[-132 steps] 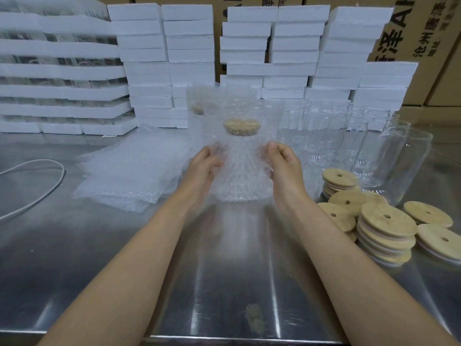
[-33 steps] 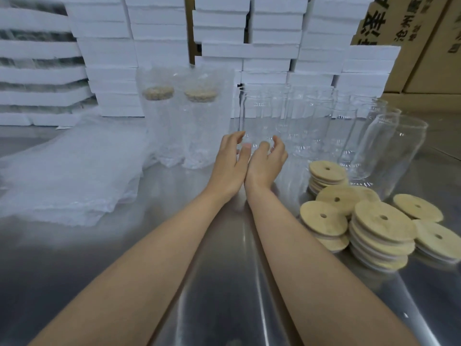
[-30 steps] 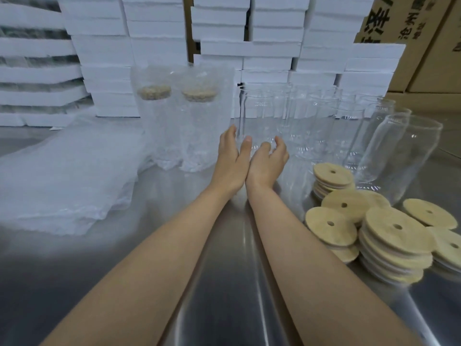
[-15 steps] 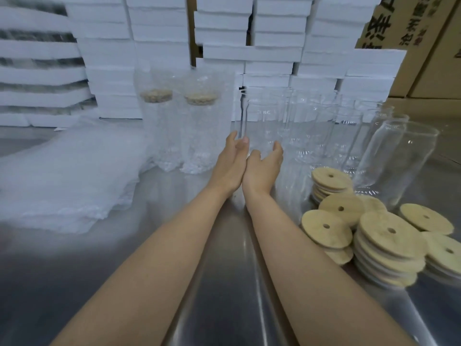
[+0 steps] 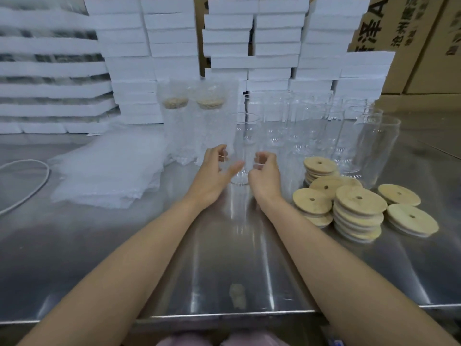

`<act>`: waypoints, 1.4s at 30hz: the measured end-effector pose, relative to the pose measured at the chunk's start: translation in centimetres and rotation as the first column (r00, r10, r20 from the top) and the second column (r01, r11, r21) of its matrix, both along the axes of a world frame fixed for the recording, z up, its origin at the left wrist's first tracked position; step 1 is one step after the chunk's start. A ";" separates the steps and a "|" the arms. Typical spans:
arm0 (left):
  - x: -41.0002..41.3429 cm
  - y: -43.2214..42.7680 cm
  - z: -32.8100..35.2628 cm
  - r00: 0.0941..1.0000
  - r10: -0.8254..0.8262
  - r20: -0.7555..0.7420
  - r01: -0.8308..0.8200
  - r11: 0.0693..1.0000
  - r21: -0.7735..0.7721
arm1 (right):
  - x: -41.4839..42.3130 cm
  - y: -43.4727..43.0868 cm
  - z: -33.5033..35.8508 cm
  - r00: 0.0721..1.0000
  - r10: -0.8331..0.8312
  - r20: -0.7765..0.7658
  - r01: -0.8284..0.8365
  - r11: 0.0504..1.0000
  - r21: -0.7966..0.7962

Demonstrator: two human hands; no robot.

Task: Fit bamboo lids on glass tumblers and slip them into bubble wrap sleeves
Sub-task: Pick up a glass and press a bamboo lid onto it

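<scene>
Nearest is the steel table (image 5: pixel 224 258), with both forearms reaching out across it. The left hand (image 5: pixel 212 176) and the right hand (image 5: pixel 265 174) sit low on either side of one bare tumbler (image 5: pixel 245 136), which stands upright between them with no lid on. The left thumb (image 5: pixel 233 168) lies across the lower front of the glass and the other fingers are curled by its left wall. The right hand's fingers (image 5: pixel 260 161) are curled against its right wall. How firmly either hand holds cannot be told through the clear glass.

The tumbler looks thin, smooth and breakable, probably slippery on bare steel, so a wrap round the lower body seems safer than a pinch at the rim.

Just right of the right hand lie the stacked lids (image 5: pixel 359 203). They look light and stiff and are easy to lift by the edge. Left of the left hand lies a pile of bubble wrap sleeves (image 5: pixel 107 171), which look soft and limp. Beyond the left hand stand two wrapped tumblers (image 5: pixel 197 131) with their lids on. Beyond the right hand stand more bare glasses (image 5: pixel 311 126). Farthest back are white foam boxes (image 5: pixel 169 46) and cartons (image 5: pixel 411 33).
</scene>
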State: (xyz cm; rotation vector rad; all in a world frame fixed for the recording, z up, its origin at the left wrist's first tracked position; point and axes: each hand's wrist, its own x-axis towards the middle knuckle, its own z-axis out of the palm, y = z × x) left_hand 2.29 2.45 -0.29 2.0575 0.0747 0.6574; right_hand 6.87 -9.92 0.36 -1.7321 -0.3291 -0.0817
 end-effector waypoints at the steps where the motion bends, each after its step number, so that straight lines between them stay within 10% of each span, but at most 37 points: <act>1: 0.2 -0.1 -0.1 0.999 -0.025 -0.027 0.025 1.000 -0.003 | 0.2 0.1 -0.1 1.000 0.009 -0.006 -0.009 1.000 0.019; 6: 1.6 0.7 -0.9 0.998 -0.026 -0.053 0.025 1.000 -0.011 | 1.2 0.9 -0.5 0.995 0.050 0.082 -0.048 0.999 -0.019; 16: 1.0 0.7 -0.3 0.927 0.007 0.374 -0.024 0.999 0.042 | 0.6 1.4 0.1 0.878 0.097 0.470 -0.165 0.980 0.106; 25: 0.5 0.7 0.2 0.931 0.053 0.361 -0.065 0.998 0.020 | 1.4 1.7 -0.4 0.843 0.145 0.519 -0.193 0.980 0.041; 35: -0.7 -0.2 1.4 0.934 0.078 0.348 0.003 0.974 -0.226 | 0.9 1.0 1.1 0.980 0.154 0.126 -0.191 0.906 0.377; 42: -1.4 -1.9 2.8 0.906 -0.375 0.199 0.386 0.533 -0.753 | 1.3 0.7 1.2 0.743 0.647 -0.173 -0.398 0.634 0.662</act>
